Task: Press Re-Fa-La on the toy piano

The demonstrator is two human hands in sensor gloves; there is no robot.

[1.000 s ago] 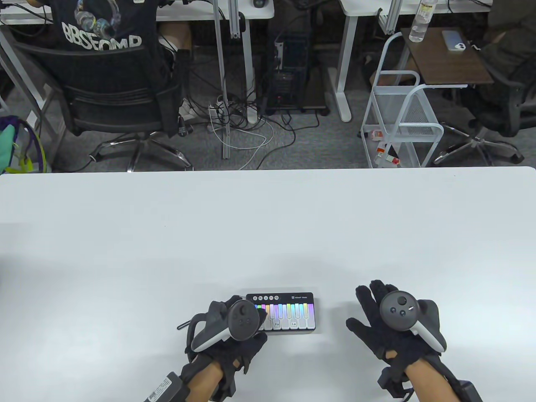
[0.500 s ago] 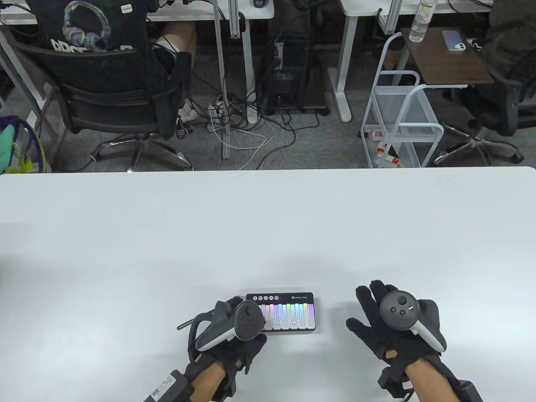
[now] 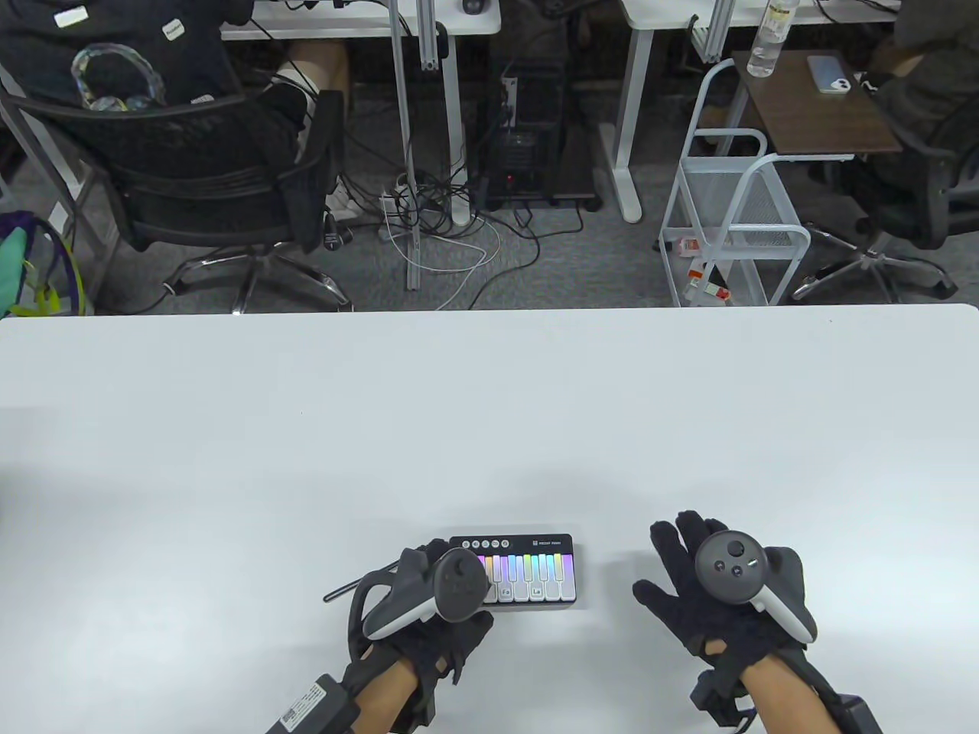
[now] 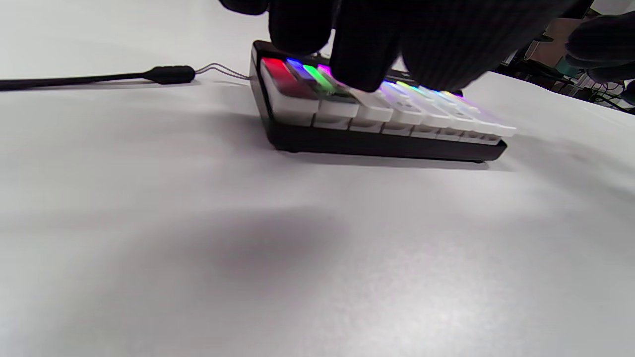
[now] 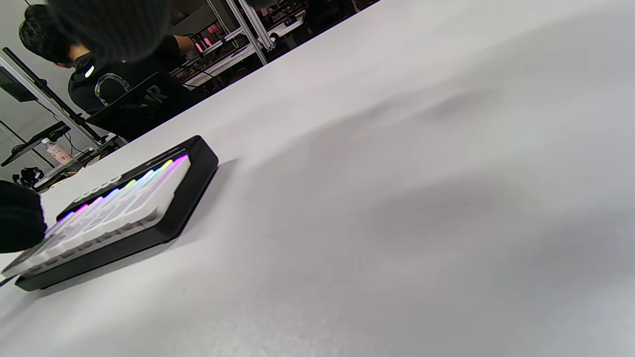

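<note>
**Left hand on piano keys, right hand idle**

Table view: The piano (image 3: pixel 528 572) lies flat on the table (image 3: pixel 489 428), near its front edge, about midway between the hands. The left hand (image 3: pixel 428 612) covers the piano's left end; its tracker (image 3: pixel 443 589) hides the fingers. The right hand (image 3: pixel 726 589) lies well to the right of the piano, palm down, fingers spread, grasping nothing.

Left wrist view: The fingers (image 4: pixel 367 54) hang over the left keys. One fingertip touches a white key near the left end; which key cannot be told. The hand grasps nothing. The keys (image 4: pixel 397 106) glow in rainbow colours at their far ends. A cable (image 4: pixel 99 78) runs left from the piano (image 4: pixel 377 141).

Right wrist view: The piano (image 5: pixel 124 208) sits at the left, apart from the right hand. A dark fingertip (image 5: pixel 20 223) covers its left end.
</note>
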